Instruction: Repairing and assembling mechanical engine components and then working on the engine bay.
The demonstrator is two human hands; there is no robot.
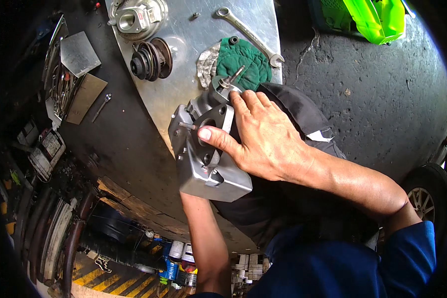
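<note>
A grey metal housing (198,171) with a triangular flange (223,119) and protruding studs is held tilted over the bench's near edge. My right hand (268,134) grips it from the right: the thumb lies across the flange opening, and the fingers curl over the upper part. From below, my left forearm (206,233) reaches up behind the housing, which hides the left hand and its fingers. Beyond the right fingertips, a threaded rod (237,74) sticks up over a folded green cloth (251,62).
On the metal sheet (184,94) lie a combination wrench (248,35), a round cast housing (136,22), a dark ringed part (151,59) and a small nut (195,15). A tool tray (62,94) stands left. A bright green plastic container (377,20) is at far right.
</note>
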